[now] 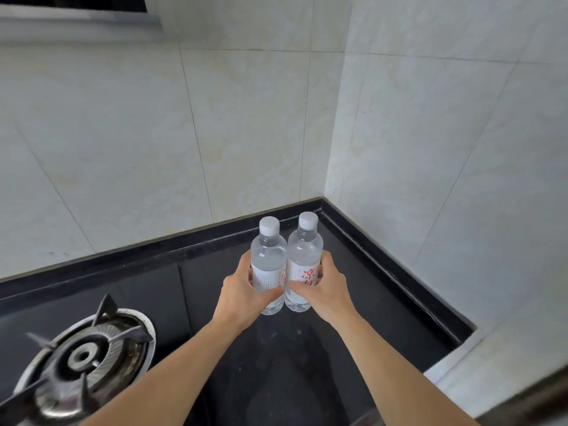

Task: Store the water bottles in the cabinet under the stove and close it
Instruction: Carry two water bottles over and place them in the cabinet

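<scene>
Two clear water bottles with white caps and white labels with red print stand upright side by side, touching, over the black countertop [384,290] near its back right corner. My left hand [242,290] is wrapped around the left bottle [268,256]. My right hand [325,287] grips the right bottle [305,250]. Whether the bottles rest on the counter or are lifted off it, I cannot tell. The cabinet under the stove is out of view.
A gas burner [86,355] with a metal pan support sits at the lower left on the black stove top. Pale tiled walls [215,133] meet in a corner behind the bottles. A raised black counter rim [399,272] runs along both walls.
</scene>
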